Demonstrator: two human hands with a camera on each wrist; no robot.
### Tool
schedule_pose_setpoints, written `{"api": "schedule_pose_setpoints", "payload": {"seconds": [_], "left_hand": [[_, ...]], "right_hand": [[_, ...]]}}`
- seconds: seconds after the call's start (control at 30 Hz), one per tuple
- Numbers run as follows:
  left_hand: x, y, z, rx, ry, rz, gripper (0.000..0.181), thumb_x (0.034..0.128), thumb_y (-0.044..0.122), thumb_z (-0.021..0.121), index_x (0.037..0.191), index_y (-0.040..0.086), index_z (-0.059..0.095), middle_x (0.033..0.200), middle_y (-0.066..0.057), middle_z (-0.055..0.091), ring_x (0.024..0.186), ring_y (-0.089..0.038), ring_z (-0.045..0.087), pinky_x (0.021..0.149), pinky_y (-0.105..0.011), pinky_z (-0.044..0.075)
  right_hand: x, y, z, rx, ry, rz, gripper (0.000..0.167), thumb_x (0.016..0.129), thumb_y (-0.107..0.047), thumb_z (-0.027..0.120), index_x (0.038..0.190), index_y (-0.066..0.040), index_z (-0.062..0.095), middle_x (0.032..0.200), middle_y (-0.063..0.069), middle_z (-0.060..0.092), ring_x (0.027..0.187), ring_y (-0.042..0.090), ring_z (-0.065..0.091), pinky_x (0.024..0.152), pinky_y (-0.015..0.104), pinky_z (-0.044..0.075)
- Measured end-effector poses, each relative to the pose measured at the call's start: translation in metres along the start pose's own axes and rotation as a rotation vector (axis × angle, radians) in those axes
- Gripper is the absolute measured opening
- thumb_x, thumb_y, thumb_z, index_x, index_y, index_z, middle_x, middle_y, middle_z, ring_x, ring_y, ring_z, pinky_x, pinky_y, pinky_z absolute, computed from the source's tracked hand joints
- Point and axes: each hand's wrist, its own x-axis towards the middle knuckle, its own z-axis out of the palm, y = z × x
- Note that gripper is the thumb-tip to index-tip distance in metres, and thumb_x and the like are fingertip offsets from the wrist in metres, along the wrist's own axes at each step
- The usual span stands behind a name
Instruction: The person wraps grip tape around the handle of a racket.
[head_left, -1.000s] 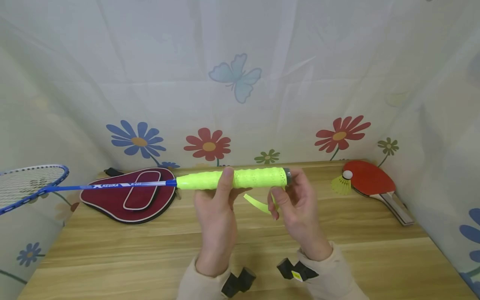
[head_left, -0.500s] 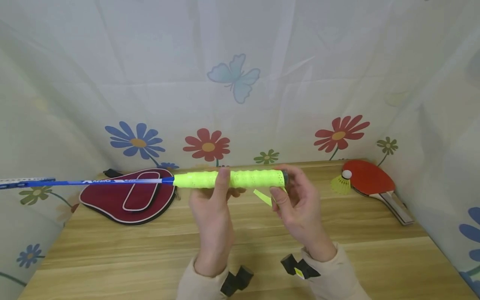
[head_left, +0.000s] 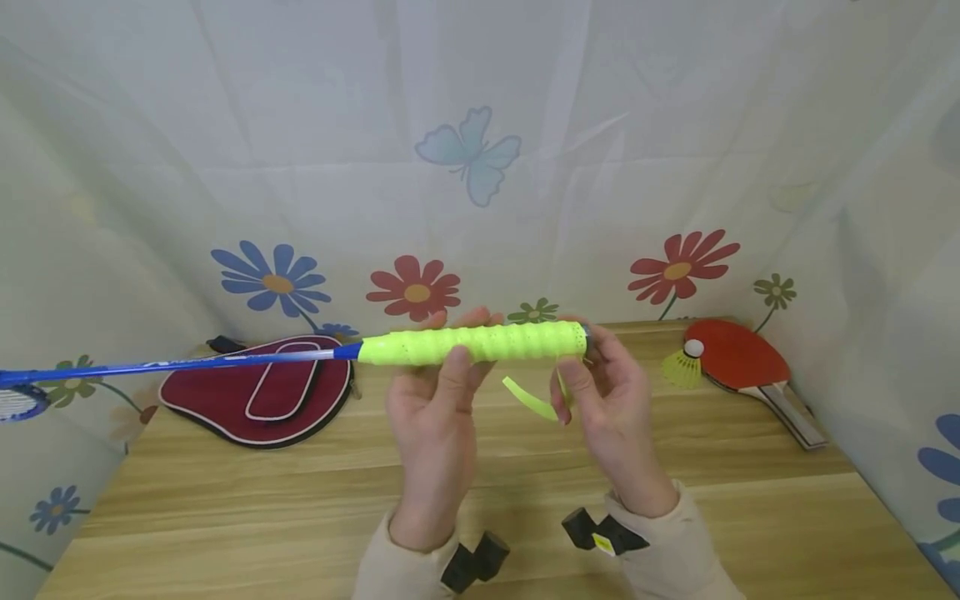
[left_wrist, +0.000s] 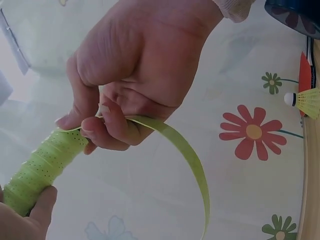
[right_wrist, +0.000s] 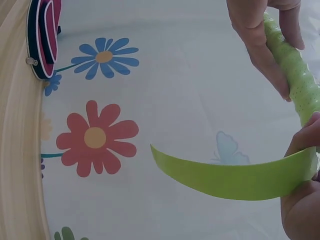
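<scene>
A blue-shafted badminton racket (head_left: 255, 359) lies level across the head view, its head mostly cut off at the left edge. Bright yellow-green overgrip tape (head_left: 502, 342) winds in ridges round its handle. My left hand (head_left: 433, 425) holds the handle near its middle, thumb in front and fingers behind. At the butt end, my right hand (head_left: 618, 421) pinches the tape, its thumb against the handle in the left wrist view. A loose tail of tape (right_wrist: 225, 181) curves out from the right fingers. The grey end cap shows slightly beside those fingers.
On the wooden table (head_left: 300, 508), a dark red paddle case (head_left: 217, 408) lies at left. A red table tennis paddle (head_left: 738, 358) and a yellow shuttlecock (head_left: 684, 367) are at right. A flowered curtain (head_left: 570, 208) stands behind.
The handle has risen slightly and shifted right, and the racket has turned about its length. My left thumb has slid down to the handle's near side. The right hand keeps the tape.
</scene>
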Motion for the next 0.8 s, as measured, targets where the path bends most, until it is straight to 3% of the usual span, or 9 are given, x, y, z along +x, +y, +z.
{"api": "schedule_pose_setpoints", "payload": {"seconds": [0.13,0.23,0.37,0.5,0.63,0.8], "left_hand": [[-0.001,-0.001,0.000,0.027,0.040,0.005,0.021,0.0972,0.002,0.055,0.117,0.002,0.050,0.114,-0.020,0.065,0.111,-0.039,0.062,0.094,-0.053,0.049],[-0.001,-0.001,-0.001,0.045,0.071,-0.016,0.025,0.0949,0.009,0.061,0.115,0.001,0.049,0.110,-0.018,0.067,0.107,-0.035,0.064,0.090,-0.051,0.051],[0.000,-0.001,-0.003,0.045,0.090,-0.047,0.033,0.0923,0.015,0.065,0.116,0.000,0.049,0.107,-0.016,0.068,0.102,-0.030,0.066,0.085,-0.051,0.054],[-0.001,0.000,-0.003,0.018,0.100,-0.073,0.034,0.0914,0.016,0.067,0.116,0.001,0.049,0.104,-0.015,0.068,0.099,-0.026,0.067,0.080,-0.051,0.055],[-0.001,0.002,-0.002,0.005,0.126,-0.085,0.031,0.0935,0.014,0.065,0.116,0.000,0.048,0.099,-0.012,0.067,0.092,-0.023,0.068,0.075,-0.048,0.057],[0.000,0.003,0.000,-0.007,0.154,-0.099,0.027,0.0948,0.011,0.063,0.114,-0.001,0.049,0.094,-0.009,0.065,0.086,-0.021,0.068,0.072,-0.047,0.058]], "right_hand": [[0.000,0.001,-0.001,0.035,-0.018,-0.024,0.030,0.097,-0.002,0.056,0.124,0.008,0.049,0.089,0.011,0.055,0.057,0.017,0.050,0.039,0.025,0.043],[0.002,0.007,0.000,0.092,-0.034,-0.105,0.028,0.095,-0.002,0.059,0.115,0.014,0.045,0.082,0.010,0.055,0.055,0.017,0.048,0.037,0.025,0.040],[0.004,0.013,0.003,0.144,-0.056,-0.199,0.036,0.093,-0.012,0.063,0.108,0.014,0.043,0.074,0.009,0.053,0.053,0.015,0.046,0.035,0.026,0.037],[0.004,0.015,0.004,0.162,-0.049,-0.241,0.040,0.092,-0.019,0.065,0.107,0.012,0.044,0.072,0.008,0.052,0.053,0.014,0.046,0.035,0.025,0.038],[0.004,0.015,0.006,0.171,-0.045,-0.287,0.047,0.091,-0.018,0.067,0.103,0.017,0.039,0.073,0.008,0.053,0.051,0.014,0.046,0.034,0.024,0.038],[0.005,0.013,0.008,0.165,-0.048,-0.294,0.046,0.092,-0.018,0.065,0.101,0.019,0.038,0.071,0.008,0.053,0.051,0.014,0.046,0.035,0.024,0.039]]}}
